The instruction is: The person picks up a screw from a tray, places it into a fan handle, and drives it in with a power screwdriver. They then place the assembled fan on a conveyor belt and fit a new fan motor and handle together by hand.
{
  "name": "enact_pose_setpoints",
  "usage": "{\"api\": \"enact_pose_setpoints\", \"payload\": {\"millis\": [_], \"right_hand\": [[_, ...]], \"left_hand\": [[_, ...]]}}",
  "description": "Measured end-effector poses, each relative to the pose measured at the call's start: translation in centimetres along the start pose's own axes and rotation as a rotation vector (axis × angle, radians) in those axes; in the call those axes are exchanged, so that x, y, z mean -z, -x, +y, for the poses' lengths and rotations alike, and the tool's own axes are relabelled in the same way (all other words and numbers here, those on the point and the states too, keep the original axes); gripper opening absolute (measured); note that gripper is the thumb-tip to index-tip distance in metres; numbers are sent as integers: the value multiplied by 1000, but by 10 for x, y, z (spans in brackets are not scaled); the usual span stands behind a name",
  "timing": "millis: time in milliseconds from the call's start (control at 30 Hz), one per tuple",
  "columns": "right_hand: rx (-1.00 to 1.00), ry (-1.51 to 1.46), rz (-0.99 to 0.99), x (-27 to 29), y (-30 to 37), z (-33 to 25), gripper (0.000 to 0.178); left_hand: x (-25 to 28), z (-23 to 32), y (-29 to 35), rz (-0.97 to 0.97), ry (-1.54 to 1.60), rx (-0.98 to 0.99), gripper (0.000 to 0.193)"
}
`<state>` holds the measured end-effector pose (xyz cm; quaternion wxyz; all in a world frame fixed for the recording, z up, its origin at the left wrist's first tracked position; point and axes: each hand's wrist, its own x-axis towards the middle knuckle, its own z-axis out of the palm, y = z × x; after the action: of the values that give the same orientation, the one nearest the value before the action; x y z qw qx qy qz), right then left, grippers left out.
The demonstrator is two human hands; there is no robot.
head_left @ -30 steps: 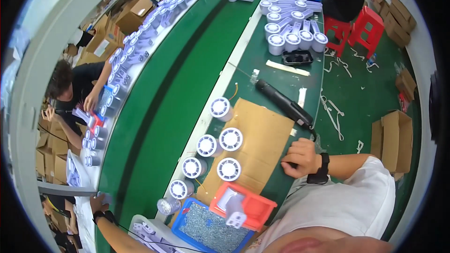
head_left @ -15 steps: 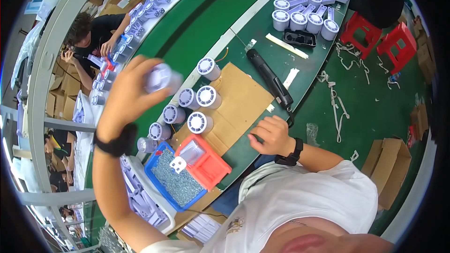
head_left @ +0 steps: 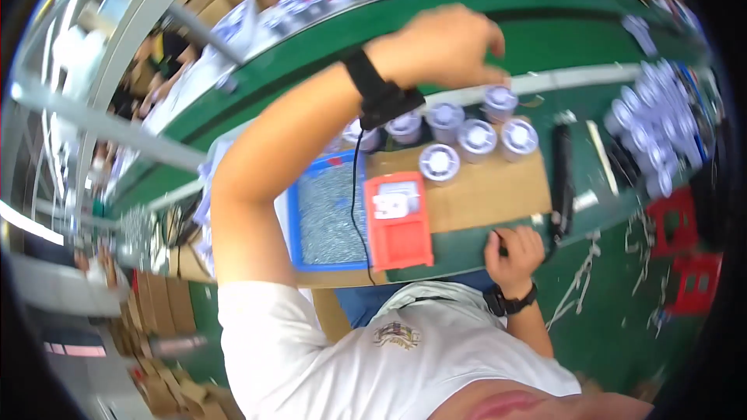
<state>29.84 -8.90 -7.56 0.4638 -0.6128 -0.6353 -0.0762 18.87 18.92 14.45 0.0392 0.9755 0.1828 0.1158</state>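
Shows the left hand (head_left: 447,48) reaching over the far side of the green bench (head_left: 459,250), slightly blurred, with fingers half spread, apparently gripping nothing, just above the farthest white fan-like head (head_left: 499,103). Has the right hand (head_left: 517,259) resting at the near edge, with fingers loosely curled; impossible to see whether around anything. Includes more fan-like heads (head_left: 477,140) upright on and beyond cardboard (head_left: 490,206), probably for protection. Puts an orange holder (head_left: 406,245) farther left, cradling a pale part (head_left: 391,204), seemingly for steadiness, and a black tool (head_left: 562,183) right, likely within reach
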Motion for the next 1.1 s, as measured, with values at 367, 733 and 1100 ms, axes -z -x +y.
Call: {"api": "enact_pose_setpoints", "payload": {"millis": [367,733,1100], "right_hand": [[40,-14,-120,-6,-5,-8,8],[-65,234,-49,-5,-3,-4,12],[-34,166,-24,0,6,-12,12]], "left_hand": [[125,-458,434,-141,-649,958,39],[-67,-591,513,6,-720,875,42],[-58,-530,387,3,-730,1077,43]]}}
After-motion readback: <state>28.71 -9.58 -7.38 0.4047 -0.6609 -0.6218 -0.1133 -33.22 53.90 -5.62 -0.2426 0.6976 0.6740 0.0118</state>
